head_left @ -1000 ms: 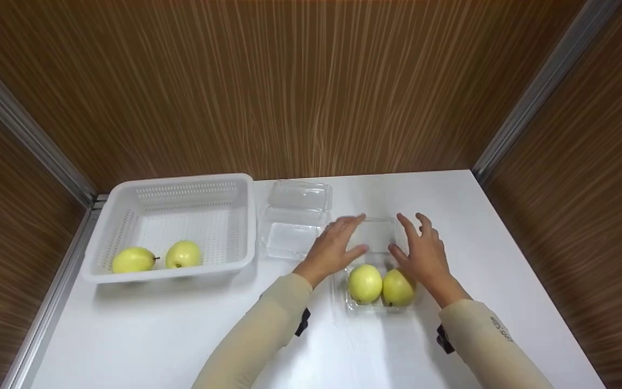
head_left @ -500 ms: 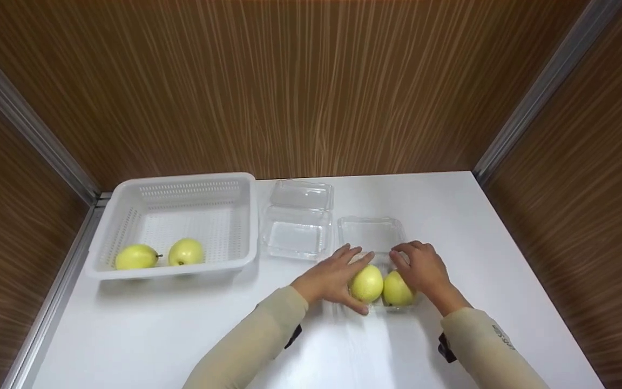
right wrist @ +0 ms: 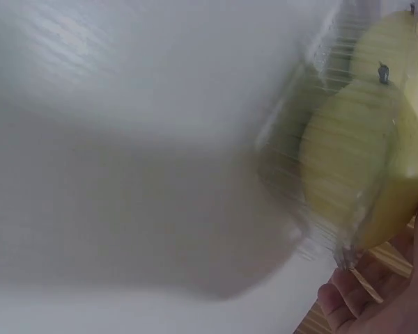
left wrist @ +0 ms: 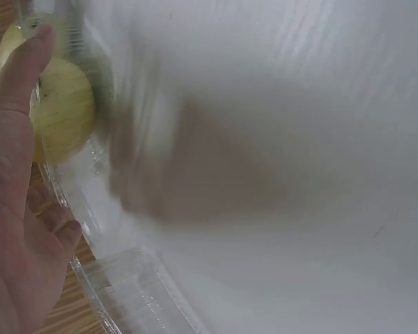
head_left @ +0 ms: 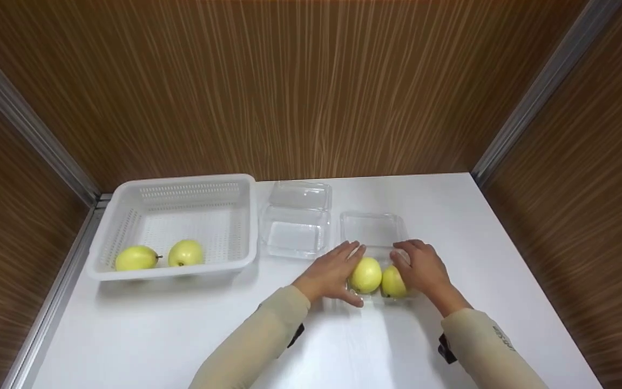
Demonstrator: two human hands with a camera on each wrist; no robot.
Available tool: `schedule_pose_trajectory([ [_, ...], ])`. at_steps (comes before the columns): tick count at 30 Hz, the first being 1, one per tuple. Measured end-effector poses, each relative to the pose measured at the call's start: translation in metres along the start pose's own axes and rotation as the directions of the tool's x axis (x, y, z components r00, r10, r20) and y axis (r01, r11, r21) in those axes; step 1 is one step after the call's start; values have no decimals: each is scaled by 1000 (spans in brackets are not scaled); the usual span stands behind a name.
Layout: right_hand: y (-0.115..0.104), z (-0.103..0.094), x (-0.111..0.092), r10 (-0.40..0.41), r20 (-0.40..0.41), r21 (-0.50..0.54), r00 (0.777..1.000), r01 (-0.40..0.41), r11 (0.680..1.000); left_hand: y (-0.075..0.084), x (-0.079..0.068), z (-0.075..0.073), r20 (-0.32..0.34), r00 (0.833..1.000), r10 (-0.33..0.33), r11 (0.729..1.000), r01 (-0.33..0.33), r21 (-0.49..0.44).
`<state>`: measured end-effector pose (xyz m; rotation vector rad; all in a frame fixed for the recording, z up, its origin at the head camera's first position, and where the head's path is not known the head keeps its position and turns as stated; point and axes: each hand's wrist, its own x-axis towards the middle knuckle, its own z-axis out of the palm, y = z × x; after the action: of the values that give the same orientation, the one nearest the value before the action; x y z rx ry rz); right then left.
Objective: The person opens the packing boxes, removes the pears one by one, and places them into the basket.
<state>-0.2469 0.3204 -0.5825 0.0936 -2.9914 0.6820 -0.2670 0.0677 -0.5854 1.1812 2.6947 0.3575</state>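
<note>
Two pears sit in clamshell; left hand & right hand cup its sides, fingers curled. Lid shuts next, I'd guess.

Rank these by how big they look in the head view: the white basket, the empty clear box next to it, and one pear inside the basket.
1. White basket, clearly the largest.
2. Empty clear box, open with its lid back, plainly smaller than the basket.
3. Pear in the basket, the smallest; its neighbour pear looks about alike.
</note>
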Motion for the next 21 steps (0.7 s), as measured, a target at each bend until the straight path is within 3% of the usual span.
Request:
schedule_pose_trajectory([
  [6,2,5,-12,-21,3,35,1000,21,999,-1,0,-2,31,998,-47,996,50,-81],
  [12,9,13,-27,-66,64,46,996,63,997,-2,1,-3,22,999,-44,996,46,-80],
  [21,21,20,-36,-126,69,32,990,124,992,-2,0,-4,11,999,-31,996,32,-87],
])
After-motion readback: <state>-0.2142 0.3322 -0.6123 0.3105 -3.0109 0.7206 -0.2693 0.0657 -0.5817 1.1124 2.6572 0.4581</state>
